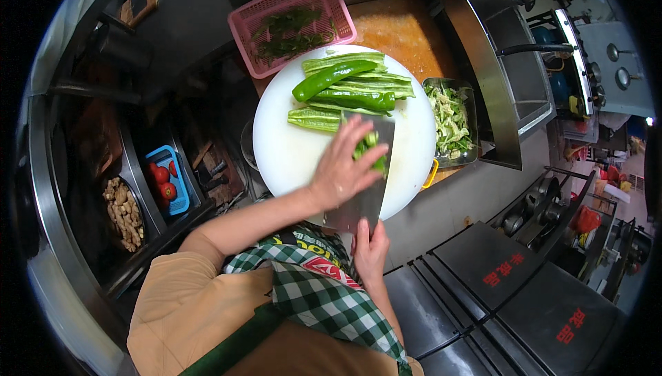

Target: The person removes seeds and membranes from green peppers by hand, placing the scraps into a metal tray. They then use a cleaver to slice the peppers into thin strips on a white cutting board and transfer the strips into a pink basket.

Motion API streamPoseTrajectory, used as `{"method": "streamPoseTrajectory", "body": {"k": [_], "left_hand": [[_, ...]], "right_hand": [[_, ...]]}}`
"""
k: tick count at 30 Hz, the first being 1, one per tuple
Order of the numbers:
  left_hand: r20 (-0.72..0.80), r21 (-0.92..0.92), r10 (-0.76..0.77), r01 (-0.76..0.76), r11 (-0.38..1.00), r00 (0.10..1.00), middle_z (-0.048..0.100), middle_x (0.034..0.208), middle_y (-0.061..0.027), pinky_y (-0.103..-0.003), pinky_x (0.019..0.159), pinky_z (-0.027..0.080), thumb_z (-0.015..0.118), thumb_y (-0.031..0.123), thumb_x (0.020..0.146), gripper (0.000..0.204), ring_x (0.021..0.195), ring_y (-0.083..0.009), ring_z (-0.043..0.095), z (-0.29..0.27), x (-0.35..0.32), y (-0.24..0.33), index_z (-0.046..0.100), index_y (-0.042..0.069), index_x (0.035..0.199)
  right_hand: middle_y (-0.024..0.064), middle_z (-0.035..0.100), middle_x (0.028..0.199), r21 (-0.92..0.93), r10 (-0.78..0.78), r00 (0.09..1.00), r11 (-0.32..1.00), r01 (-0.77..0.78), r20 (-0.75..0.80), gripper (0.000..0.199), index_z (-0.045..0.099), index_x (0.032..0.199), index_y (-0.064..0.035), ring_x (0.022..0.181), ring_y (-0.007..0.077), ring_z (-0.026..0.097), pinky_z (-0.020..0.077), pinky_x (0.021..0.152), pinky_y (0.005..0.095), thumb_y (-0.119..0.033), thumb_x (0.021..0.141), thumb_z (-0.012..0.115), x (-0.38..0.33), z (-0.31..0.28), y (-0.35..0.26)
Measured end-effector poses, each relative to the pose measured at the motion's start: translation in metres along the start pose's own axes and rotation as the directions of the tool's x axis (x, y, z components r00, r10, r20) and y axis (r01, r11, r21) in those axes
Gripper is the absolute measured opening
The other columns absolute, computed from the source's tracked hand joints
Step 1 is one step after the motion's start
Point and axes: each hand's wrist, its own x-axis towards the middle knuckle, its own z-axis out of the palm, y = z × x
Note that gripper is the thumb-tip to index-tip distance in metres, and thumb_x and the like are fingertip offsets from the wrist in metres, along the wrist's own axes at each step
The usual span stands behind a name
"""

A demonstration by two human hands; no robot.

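left hand (343, 169): fingers spread flat, pressing cut green pepper pieces (369, 148) onto broad steel cleaver blade (365, 183)
right hand (370, 248): fingers curled tight round cleaver handle, 6 o'clock of round white plastic cutting board (289, 148)
whole green peppers (348, 86): 12 o'clock on board
metal tray of chopped greens (452, 124): 3 o'clock
pink plastic basket (293, 24): 11 o'clock

Light falls from above and is strongest at the centre of the frame, where the round white cutting board (296, 148) is bright, nearly washed out. The left side of the frame sinks into deep shadow, and the steel trays there are hard to read. Soft glare streaks the steel edges at upper right. The fisheye lens bends straight lines toward the rim and leaves black corners. The centre is sharp; detail at far right is small and smeared.
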Motion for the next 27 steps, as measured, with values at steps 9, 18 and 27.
{"method": "streamPoseTrajectory", "body": {"k": [9, 18, 27], "left_hand": [[-0.19, 0.414, -0.128, 0.198, 0.888, 0.973, 0.048, 0.125, -0.0193, -0.044, 0.095, 0.04, 0.053, 0.03, 0.091, 0.043, 0.114, -0.0394, 0.047, -0.088, 0.114, -0.199, 0.047, 0.006, 0.126], [0.147, 0.292, -0.237, 0.186, 0.938, 0.96, 0.06, 0.099, -0.018, -0.042, 0.083, 0.048, 0.065, 0.028, 0.075, 0.038, 0.096, -0.0326, 0.058, -0.048, 0.088, -0.147, 0.062, 0.0, 0.1], [0.18, -0.058, -0.298, 0.313, 0.948, 0.937, 0.058, 0.09, -0.018, -0.034, 0.073, 0.046, 0.053, 0.012, 0.083, 0.025, 0.084, -0.0264, 0.057, -0.082, 0.068, -0.117, 0.05, -0.001, 0.104]], "right_hand": [[0.0064, 0.053, 0.055, -0.099, -0.025, 1.0, 0.995, 0.023, -0.018, 0.023, 0.046, 0.079, -0.0003, 0.047, 0.012, 0.049, 0.0383, 0.044, 0.03, -0.018, 0.093, 0.053, 0.035, 0.011, -0.036], [0.0079, 0.05, 0.061, -0.434, -0.312, 0.877, 0.89, 0.137, -0.364, 0.021, 0.054, 0.109, 0.0003, 0.054, 0.015, 0.05, 0.0456, 0.054, 0.0307, -0.012, 0.093, 0.049, 0.028, -0.036, 0.0], [0.0206, 0.049, 0.087, -0.723, -0.399, 0.864, 0.689, 0.061, -0.307, 0.049, 0.044, 0.131, -0.0028, 0.083, 0.037, 0.051, 0.0429, 0.074, 0.0447, 0.0, 0.083, 0.052, 0.076, 0.0, 0.037]]}}
